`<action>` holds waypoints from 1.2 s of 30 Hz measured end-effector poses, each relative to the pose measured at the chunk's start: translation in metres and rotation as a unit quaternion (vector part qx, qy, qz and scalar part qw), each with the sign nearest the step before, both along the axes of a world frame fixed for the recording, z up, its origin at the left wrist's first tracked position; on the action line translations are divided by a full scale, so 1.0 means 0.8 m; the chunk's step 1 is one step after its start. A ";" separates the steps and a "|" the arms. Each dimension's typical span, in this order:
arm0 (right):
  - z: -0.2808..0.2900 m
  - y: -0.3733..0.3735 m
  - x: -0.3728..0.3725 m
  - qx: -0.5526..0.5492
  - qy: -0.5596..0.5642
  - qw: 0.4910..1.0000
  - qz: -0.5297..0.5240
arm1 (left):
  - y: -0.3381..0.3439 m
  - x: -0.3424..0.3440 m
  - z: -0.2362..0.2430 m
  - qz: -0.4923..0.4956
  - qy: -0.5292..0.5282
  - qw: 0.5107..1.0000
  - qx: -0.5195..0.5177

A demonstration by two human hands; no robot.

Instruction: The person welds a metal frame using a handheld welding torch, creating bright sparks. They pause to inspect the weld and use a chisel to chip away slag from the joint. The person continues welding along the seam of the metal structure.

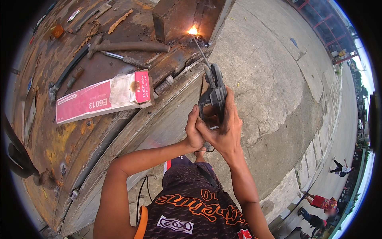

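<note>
My right hand [229, 129] is wrapped round a dark welding electrode holder [215, 93]. My left hand [194, 129] is closed against my right hand at the holder's lower end, thumb up; its other fingers are mostly hidden. From the holder's jaws a thin welding rod [201, 49] slants up and to the left. At its tip a bright arc [193, 30] burns at the foot of an upright rusty steel plate [179, 18], where it meets the rusty metal bench [59, 147].
On the bench lie a pink and white electrode box [85, 101], a hammer [127, 47] with a wooden handle, a chipping tool [123, 58] and metal scraps [120, 22]. A black cable [139, 195] hangs below the bench. Several people [324, 203] are on the right, beyond cracked concrete [270, 79].
</note>
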State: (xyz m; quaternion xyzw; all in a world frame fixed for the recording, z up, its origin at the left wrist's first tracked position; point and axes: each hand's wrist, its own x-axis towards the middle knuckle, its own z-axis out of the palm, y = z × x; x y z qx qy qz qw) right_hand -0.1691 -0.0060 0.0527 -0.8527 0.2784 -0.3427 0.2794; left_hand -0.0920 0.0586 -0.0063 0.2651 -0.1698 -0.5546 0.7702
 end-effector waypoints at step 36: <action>-0.002 -0.003 0.003 0.004 -0.001 1.000 0.009 | -0.003 0.003 0.001 0.003 -0.009 1.000 -0.006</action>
